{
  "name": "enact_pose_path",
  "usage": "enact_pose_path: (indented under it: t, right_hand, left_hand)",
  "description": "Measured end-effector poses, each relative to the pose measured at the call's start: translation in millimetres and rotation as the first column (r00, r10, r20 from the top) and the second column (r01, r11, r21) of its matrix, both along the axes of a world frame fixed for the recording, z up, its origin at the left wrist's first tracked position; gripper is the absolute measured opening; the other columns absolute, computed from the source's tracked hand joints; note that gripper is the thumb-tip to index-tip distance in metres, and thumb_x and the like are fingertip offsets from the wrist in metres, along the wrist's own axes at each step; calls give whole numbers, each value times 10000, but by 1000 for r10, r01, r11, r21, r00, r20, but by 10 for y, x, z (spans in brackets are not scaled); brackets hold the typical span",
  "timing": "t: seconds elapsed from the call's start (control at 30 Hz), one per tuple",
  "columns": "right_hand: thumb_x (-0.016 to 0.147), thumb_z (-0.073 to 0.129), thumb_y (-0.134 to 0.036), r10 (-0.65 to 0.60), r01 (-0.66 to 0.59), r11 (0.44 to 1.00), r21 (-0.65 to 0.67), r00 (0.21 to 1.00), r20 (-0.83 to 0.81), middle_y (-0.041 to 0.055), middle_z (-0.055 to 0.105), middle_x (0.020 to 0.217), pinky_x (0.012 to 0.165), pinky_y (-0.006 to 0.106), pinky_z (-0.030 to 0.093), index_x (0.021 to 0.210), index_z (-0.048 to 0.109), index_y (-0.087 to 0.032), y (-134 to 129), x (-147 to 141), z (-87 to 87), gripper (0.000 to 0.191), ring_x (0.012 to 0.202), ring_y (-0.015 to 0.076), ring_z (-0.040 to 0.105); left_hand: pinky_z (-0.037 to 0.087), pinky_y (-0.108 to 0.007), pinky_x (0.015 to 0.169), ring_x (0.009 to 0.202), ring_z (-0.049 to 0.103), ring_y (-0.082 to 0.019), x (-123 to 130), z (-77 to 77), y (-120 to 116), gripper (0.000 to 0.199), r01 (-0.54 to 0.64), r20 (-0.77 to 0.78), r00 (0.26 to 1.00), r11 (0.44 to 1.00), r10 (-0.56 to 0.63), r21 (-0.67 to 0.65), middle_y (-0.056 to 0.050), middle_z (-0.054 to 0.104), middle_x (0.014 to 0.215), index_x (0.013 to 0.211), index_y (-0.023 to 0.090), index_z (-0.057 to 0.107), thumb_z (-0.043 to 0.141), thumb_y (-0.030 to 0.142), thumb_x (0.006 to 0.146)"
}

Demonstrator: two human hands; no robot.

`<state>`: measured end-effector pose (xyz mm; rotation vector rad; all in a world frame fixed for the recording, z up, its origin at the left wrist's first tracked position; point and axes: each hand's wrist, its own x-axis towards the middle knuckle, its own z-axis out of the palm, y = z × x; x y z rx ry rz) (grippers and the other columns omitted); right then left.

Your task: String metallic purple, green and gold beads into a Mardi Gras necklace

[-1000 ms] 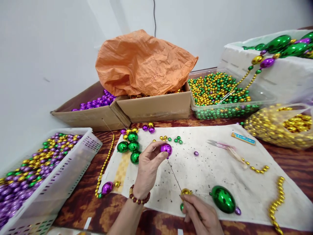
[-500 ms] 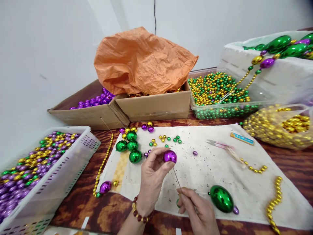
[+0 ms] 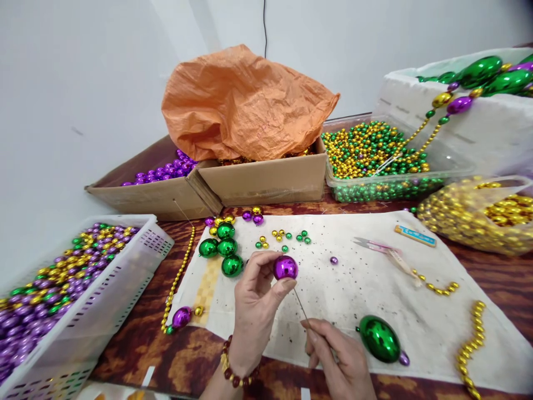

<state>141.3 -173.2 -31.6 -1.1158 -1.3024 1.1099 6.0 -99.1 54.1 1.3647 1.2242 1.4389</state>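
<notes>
Between the thumb and fingers of my left hand [image 3: 258, 300] is a shiny purple bead [image 3: 285, 268], held above the white cloth [image 3: 328, 311]. My right hand [image 3: 339, 355] pinches a thin needle [image 3: 300, 304], its upper end at the underside of that bead; whether it has entered the hole is hidden. Left of my hands lie several large green beads [image 3: 227, 247]. Small gold beads [image 3: 278, 235] and green beads [image 3: 303, 238] are loose behind them. A big green oval bead [image 3: 378, 338] rests right of my right hand, a small purple bead at its end.
Thread snips [image 3: 375, 244], a blue-labelled strip [image 3: 415, 235] and gold bead strings [image 3: 470, 339] lie on the right. A white basket [image 3: 125, 300] of beads stands left. Cardboard boxes [image 3: 262, 180], a clear bin [image 3: 387, 186] and a bag [image 3: 453, 216] of gold beads line the back.
My left hand and the purple bead have shifted slightly left. A green bead seen by my right fingers earlier is now out of sight. The view has shifted a little.
</notes>
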Motion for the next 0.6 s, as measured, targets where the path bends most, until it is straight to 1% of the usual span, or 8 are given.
enact_pose_path:
  t: [0.1,0.2,0.27,0.43,0.53,0.6]
  right_hand:
    - [954,468,-315,6,-6,1000,14,1000,5,5,594,636,503,201,465,991,666,-186,-7,-24,7,240,487,112,568]
    - [958,460,-300,14,-15,999,42,1000,16,0,590,630,499,200,465,985,667,-186,-9,-34,33,238,471,108,569]
    - [961,453,-295,23,-24,998,52,1000,18,3,596,625,496,197,469,976,665,-179,-2,-26,57,242,465,108,572]
    - [953,468,-300,-17,15,999,52,998,55,8,588,597,461,187,456,950,678,-174,30,-6,92,245,480,116,575]
    - [945,480,-270,-4,-9,990,141,996,86,24,627,637,511,204,487,997,685,-183,33,-21,75,228,523,129,596]
    - [943,481,-261,15,-35,985,172,993,115,37,655,676,537,215,500,1007,684,-187,24,-40,59,225,543,135,604]
  left_hand:
    - [512,-263,785,888,611,-158,1,-21,11,303,-14,68,998,999,16,-37,-39,637,1014,1069,226,612,710,233,782]
    - [518,-295,806,896,629,-170,3,-29,28,283,-3,156,988,997,14,-73,-42,651,1008,1075,226,593,685,243,808]
    - [514,-291,807,886,624,-162,1,-23,38,278,3,180,984,996,12,-85,-45,652,1006,1065,217,597,690,240,804]
    - [497,-238,746,832,588,-132,-7,13,23,294,-16,143,989,997,27,-81,-28,641,975,1043,221,606,718,242,772]
    - [483,-221,735,829,577,-126,-4,39,10,308,-46,83,995,997,51,-64,-18,632,967,1033,230,603,734,239,754]
    - [477,-218,735,825,571,-123,0,51,17,299,-43,71,996,997,48,-65,-16,625,958,1020,226,600,734,236,753]
